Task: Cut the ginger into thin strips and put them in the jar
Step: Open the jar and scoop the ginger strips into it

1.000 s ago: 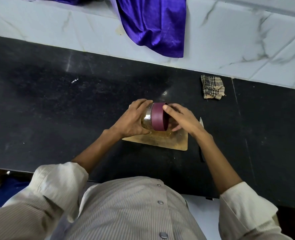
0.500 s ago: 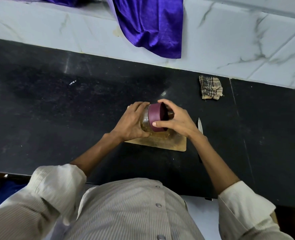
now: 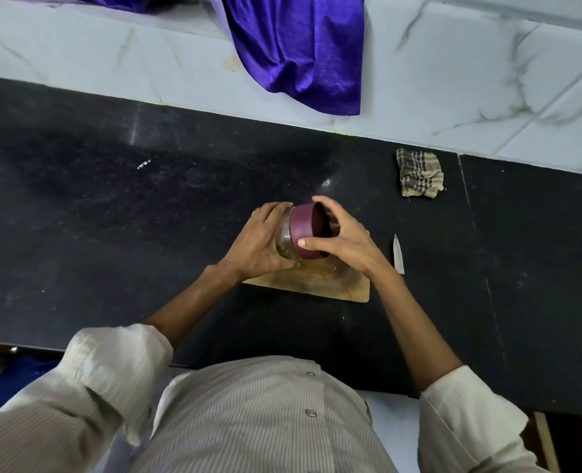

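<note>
We hold the tilted jar (image 3: 284,245) in both hands over the board (image 3: 316,285).

Our left hand (image 3: 260,247) wraps the glass; our right hand (image 3: 342,242) curls on the maroon lid (image 3: 308,235). The strips inside look like ginger, though blurred. A crooked lid could spill them. The knife (image 3: 398,254) lies right, a checked rag (image 3: 419,174) far right on the black surface (image 3: 112,216), purple cloth (image 3: 299,52) on marble beyond.

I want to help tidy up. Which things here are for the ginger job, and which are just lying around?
For the job: jar, maroon lid, held by the left hand and right hand; cutting board; knife.

Just lying about: checked rag; purple cloth.
</note>
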The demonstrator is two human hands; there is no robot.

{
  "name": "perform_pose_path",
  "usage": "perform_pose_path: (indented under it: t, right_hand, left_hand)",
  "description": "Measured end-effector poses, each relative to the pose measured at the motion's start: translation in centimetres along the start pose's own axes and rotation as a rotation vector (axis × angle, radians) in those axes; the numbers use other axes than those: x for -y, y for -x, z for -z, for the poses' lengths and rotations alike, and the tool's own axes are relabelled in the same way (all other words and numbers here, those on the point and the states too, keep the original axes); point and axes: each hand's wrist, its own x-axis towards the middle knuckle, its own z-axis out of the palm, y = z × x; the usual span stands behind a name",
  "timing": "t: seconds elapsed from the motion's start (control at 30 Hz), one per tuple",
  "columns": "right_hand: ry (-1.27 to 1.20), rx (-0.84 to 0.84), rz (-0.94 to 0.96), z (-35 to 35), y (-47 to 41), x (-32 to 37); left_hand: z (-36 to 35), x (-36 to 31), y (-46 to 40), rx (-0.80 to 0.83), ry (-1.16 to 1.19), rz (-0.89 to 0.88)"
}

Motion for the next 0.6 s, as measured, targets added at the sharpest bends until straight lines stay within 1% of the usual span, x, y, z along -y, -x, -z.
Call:
perform_pose_path:
  t: [0.17,0.37,0.5,0.6]
  right_hand:
    - [-0.061,-0.034,0.008,0.0,-1.2,0.0]
    - [-0.059,-0.125,0.0,1.9,-4.3,0.9]
    - [0.006,-0.186,-0.011,3.6,-8.1,1.2]
    - [0.138,-0.246,-0.022,5.1,-11.8,1.3]
  left_hand:
    - [-0.3,0.4,-1.4,-0.021,0.184,0.086]
    - [0.1,0.8,-5.4,0.008,0.244,0.115]
    - [0.6,1.6,-9.5,0.069,0.205,0.159]
    - [1.1,2.6,-12.9,0.093,0.064,0.189]
